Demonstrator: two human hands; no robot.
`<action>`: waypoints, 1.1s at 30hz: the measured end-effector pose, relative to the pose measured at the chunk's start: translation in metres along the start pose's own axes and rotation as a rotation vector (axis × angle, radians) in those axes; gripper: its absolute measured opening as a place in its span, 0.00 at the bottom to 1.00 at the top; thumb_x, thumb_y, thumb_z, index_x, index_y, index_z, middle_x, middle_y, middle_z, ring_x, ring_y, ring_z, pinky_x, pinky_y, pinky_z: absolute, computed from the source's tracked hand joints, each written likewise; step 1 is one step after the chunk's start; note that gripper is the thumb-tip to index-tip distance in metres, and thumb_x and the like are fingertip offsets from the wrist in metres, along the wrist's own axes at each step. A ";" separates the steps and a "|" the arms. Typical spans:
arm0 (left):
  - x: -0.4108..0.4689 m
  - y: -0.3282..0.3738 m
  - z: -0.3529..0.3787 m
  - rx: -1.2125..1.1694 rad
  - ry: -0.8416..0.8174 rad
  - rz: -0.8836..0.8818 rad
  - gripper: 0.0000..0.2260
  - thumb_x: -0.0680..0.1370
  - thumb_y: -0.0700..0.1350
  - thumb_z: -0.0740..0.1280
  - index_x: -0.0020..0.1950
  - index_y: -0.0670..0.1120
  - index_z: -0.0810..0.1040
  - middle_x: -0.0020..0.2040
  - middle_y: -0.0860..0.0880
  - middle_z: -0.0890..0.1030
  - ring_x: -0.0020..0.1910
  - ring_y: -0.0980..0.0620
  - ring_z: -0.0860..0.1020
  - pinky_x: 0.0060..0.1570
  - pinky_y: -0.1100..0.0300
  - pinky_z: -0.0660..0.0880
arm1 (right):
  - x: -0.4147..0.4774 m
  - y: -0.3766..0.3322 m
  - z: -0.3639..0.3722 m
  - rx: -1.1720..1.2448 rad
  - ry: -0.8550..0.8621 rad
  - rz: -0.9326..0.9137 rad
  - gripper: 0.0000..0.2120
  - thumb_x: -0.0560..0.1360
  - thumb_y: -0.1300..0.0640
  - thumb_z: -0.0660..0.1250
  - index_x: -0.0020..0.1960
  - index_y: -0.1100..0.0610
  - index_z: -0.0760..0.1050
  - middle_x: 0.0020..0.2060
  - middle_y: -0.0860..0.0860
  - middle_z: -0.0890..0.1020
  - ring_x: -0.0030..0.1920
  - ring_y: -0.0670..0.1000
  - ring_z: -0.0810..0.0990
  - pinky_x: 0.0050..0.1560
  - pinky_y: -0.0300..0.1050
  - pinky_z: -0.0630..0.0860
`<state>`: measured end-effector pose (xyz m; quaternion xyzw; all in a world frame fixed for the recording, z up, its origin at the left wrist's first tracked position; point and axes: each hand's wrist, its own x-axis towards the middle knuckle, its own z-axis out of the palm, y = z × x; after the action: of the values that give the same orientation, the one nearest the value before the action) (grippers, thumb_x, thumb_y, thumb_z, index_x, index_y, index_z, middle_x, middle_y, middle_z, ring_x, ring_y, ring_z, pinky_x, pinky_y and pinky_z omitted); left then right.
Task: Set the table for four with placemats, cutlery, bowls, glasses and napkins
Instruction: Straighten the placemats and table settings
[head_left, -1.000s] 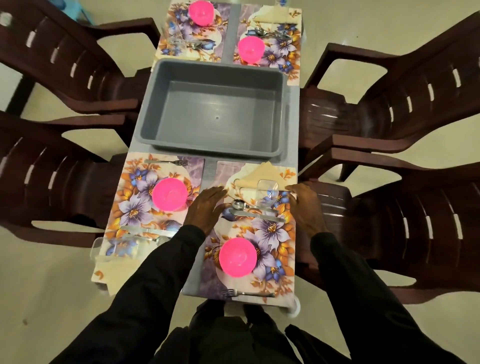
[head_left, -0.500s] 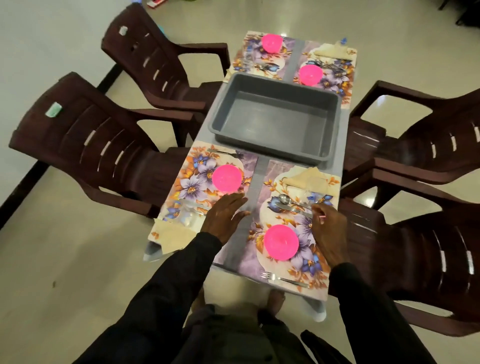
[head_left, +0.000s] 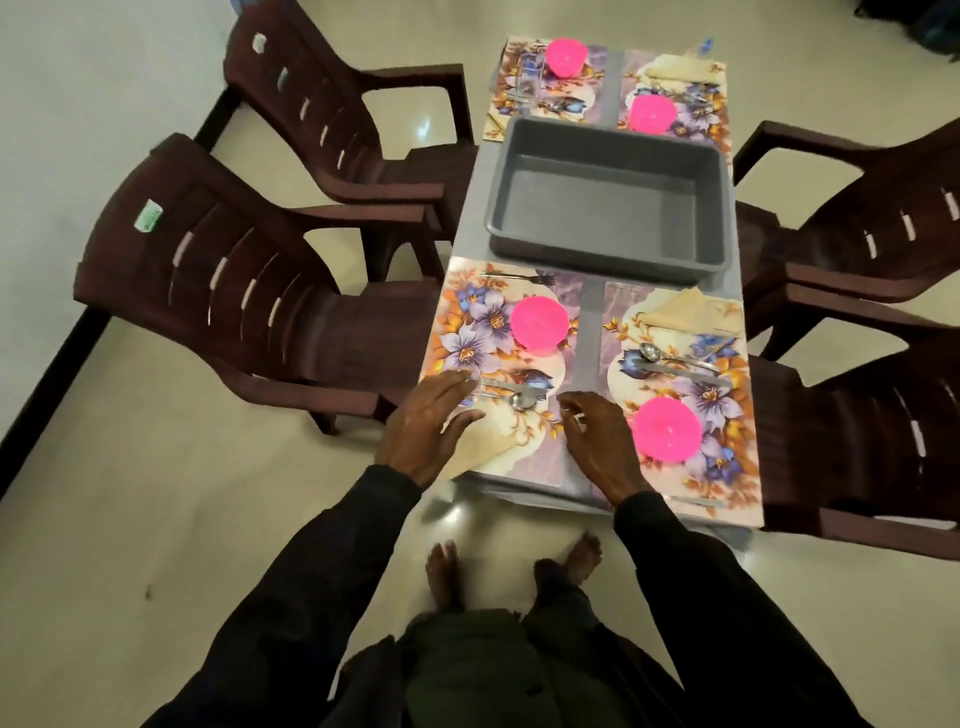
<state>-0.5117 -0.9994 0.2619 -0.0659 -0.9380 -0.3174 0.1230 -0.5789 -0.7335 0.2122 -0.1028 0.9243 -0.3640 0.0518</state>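
Four places were laid on the narrow grey table (head_left: 589, 332), two at the top of the frame and two at its centre, with an empty grey plastic tub (head_left: 597, 218) between the pairs. Both hands were at the near-left placemat (head_left: 467, 332), centre-left of the frame. It carried a pink bowl (head_left: 540, 325), a fork (head_left: 519, 276) along its upper edge, a knife (head_left: 498, 385) and a spoon (head_left: 519, 400) lower down, and a beige napkin (head_left: 485, 449) at its bottom-left corner.

The left hand (head_left: 431, 423) was flat, fingers straight and spread wide, holding nothing. It lay over that corner and partly covered the napkin; whether it pressed down could not be told. The right hand (head_left: 597, 441) sat at the mat's lower right edge, fingers loosely bent, with nothing visible in them. No glass could be made out on this mat, though the left hand may have hidden one.

The mat's long axis ran up the frame, away from the person, and it lay between the two hands, so each could nudge its own side. The napkin lay under and just right of the left hand's fingers, making that hand much the nearer. The setting looked nearly complete. Squaring this mat or its napkin seemed the likely next step.
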 end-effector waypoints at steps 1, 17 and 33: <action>-0.007 -0.010 -0.007 -0.007 -0.008 -0.025 0.18 0.81 0.51 0.68 0.69 0.45 0.79 0.67 0.48 0.79 0.67 0.49 0.76 0.72 0.53 0.69 | -0.004 -0.002 0.008 -0.012 -0.019 0.008 0.12 0.81 0.58 0.65 0.63 0.56 0.80 0.58 0.53 0.83 0.58 0.55 0.81 0.60 0.53 0.77; -0.053 -0.111 0.022 0.009 -0.439 -0.440 0.32 0.74 0.36 0.75 0.77 0.44 0.69 0.76 0.46 0.71 0.76 0.46 0.68 0.71 0.55 0.67 | -0.050 0.020 0.078 -0.283 -0.248 0.024 0.29 0.74 0.52 0.77 0.70 0.62 0.73 0.75 0.59 0.70 0.76 0.59 0.67 0.70 0.57 0.72; -0.038 -0.130 0.054 0.060 -0.571 -0.354 0.41 0.71 0.41 0.79 0.80 0.50 0.63 0.79 0.49 0.66 0.76 0.46 0.67 0.71 0.53 0.69 | -0.052 0.024 0.092 -0.381 -0.241 0.034 0.27 0.70 0.57 0.79 0.66 0.61 0.75 0.71 0.61 0.74 0.72 0.61 0.73 0.65 0.56 0.77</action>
<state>-0.5120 -1.0710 0.1350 0.0155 -0.9403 -0.2750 -0.1997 -0.5159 -0.7660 0.1298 -0.1380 0.9650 -0.1670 0.1477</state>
